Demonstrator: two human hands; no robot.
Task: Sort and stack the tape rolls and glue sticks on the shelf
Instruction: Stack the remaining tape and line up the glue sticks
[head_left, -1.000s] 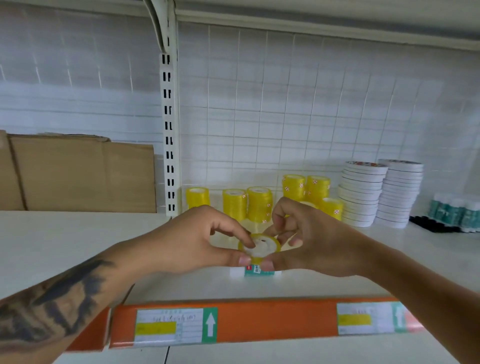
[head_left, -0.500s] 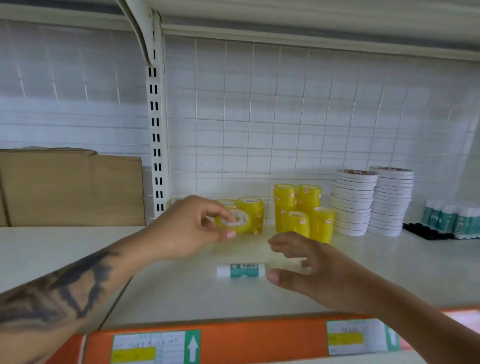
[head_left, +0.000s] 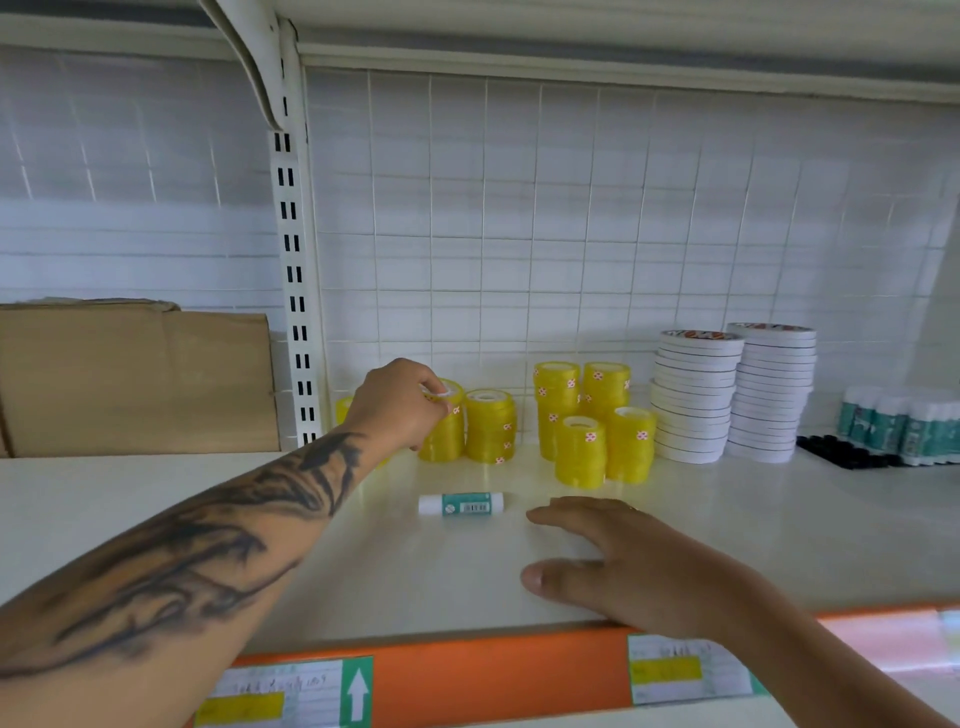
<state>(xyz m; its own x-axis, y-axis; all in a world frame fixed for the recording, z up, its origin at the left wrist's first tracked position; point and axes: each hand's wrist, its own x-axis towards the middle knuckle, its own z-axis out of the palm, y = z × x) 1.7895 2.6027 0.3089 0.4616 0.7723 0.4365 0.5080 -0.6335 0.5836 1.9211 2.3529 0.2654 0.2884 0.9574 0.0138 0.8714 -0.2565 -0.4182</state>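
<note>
Head view, starting nearest: the orange shelf edge (head_left: 493, 675) with its paper labels runs across the bottom. Just beyond it the right hand (head_left: 613, 566) hovers low over the white shelf (head_left: 156, 499), fingers spread and relaxed, holding nothing. A little farther and to its left lies a single glue stick (head_left: 461, 504) on its side, long axis running left to right, white end pointing left. Beyond that the left hand (head_left: 402, 405) pinches a yellow tape roll (head_left: 448, 392) at its rim, setting it on top of a stack of yellow rolls (head_left: 441, 436); the roll lies flat, hole facing up. More yellow stacks (head_left: 576, 415) stand to the right, then two stacks of white rolls (head_left: 732, 395), and at the far right a row of upright glue sticks (head_left: 898, 423).

To finish this step well, I would centre the roll over the one beneath so the edges line up, lower it level, and let go only once it sits flat, since a tall narrow stack could tip. The loose glue stick probably belongs with the row at the right, stood upright.
</note>
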